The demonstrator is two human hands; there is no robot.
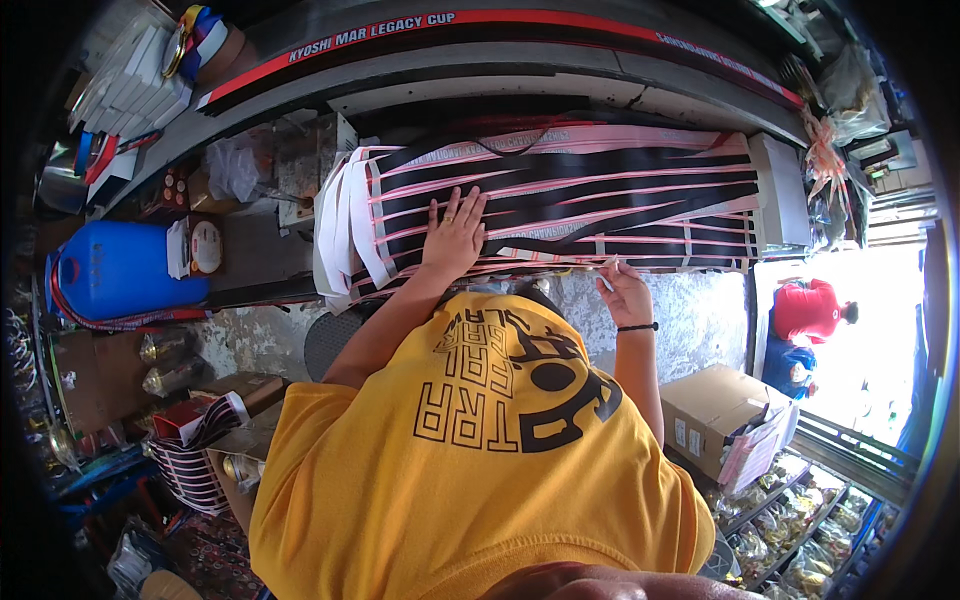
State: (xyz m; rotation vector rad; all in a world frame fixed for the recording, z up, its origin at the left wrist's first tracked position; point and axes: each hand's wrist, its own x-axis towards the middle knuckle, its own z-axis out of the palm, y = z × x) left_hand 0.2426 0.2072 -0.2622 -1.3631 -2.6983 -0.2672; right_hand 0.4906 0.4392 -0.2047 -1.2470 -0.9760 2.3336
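Long printed strips [640,190], black with pinkish-white borders and lettering, lie side by side across the work surface ahead of me. Loose white ends of them hang over at the left. My left hand [456,236] rests flat on the strips, fingers stretched out, a ring on one finger. By the near edge of the strips, my right hand [627,294] is raised with thumb and forefinger pinched together. A small pale bit shows at those fingertips, beside a loose narrow strip [540,255]; what it is I cannot make out.
A blue plastic container [125,270] stands at the left. A cardboard box [712,415] is at my right, above racks of bagged small items [800,520]. A red banner strip [560,18] runs along the far ledge. Two people [806,312] are outside at the right.
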